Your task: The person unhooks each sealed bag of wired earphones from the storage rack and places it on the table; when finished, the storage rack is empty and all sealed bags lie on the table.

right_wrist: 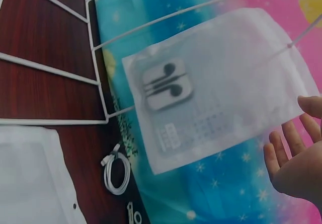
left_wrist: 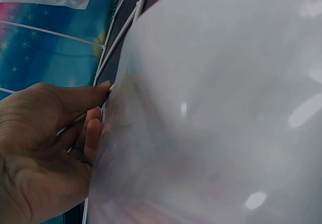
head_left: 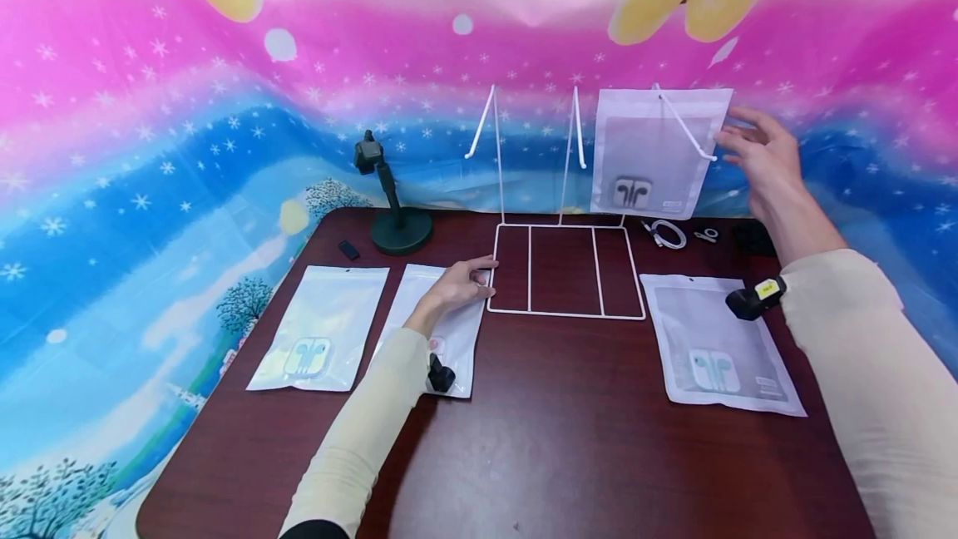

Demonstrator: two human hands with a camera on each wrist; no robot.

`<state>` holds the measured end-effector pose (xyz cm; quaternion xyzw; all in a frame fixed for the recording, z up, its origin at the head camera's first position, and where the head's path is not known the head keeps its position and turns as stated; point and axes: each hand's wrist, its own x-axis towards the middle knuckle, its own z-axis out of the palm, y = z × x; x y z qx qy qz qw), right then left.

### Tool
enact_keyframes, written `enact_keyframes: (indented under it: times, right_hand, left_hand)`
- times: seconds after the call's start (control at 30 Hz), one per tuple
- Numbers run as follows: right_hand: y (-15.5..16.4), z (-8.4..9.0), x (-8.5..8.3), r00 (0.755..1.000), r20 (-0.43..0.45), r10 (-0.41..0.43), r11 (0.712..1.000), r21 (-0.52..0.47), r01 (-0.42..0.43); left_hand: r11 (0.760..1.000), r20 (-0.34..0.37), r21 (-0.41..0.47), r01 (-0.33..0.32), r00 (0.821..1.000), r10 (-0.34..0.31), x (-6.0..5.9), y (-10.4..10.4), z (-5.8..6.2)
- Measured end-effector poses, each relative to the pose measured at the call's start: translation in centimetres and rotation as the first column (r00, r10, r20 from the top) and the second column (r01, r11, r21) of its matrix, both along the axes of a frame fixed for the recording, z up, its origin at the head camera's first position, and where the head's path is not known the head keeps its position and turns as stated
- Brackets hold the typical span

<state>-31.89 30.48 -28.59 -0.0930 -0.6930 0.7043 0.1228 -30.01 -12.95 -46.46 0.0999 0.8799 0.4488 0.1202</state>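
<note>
In the head view, a white wire display rack (head_left: 561, 226) stands at the back of the table, with upright rods and long hooks. My left hand (head_left: 455, 285) pinches the left rod of its base between thumb and fingers. Under that hand lies a white pouch (head_left: 466, 339), which fills much of the left wrist view as a glossy sheet. From the right hook hangs a frosted zip pouch (head_left: 639, 148) with white earphones in a case (right_wrist: 166, 84) showing through. My right hand (head_left: 763, 152) is beside its right edge, fingers loosely bent, thumb close to the pouch (right_wrist: 226, 83).
Another white pouch (head_left: 329, 314) lies at the left, and a further one (head_left: 703, 323) right of the rack. A small stand with a green base (head_left: 402, 231) is at the back left, near a small black object (head_left: 348, 249). A coiled white cable (head_left: 666, 234) lies behind the right pouch.
</note>
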Motion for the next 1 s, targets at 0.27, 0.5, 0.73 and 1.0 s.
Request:
enact_keyframes:
  times: [0.27,0.5,0.73,1.0]
  right_hand:
    - [-1.0,0.7,0.1,1.000,-0.021,0.011,0.998,-0.062,-0.012]
    - [-1.6,0.7,0.8,0.997,-0.063,0.034,0.992,-0.123,-0.042]
    - [-1.4,0.6,2.5,0.992,-0.101,0.069,0.982,-0.168,-0.085]
    - [-1.0,-0.2,5.0,0.982,-0.160,0.103,0.948,-0.285,-0.146]
  left_hand:
    - [1.000,0.002,0.004,-0.009,1.000,0.009,-0.2,-0.1,0.0]
    - [1.000,0.009,0.007,-0.005,1.000,0.005,-0.1,-0.3,0.1]
    - [1.000,0.009,0.001,-0.013,1.000,0.013,0.2,-0.4,0.3]
    - [1.000,0.010,0.004,-0.010,1.000,0.010,0.1,-0.4,0.3]
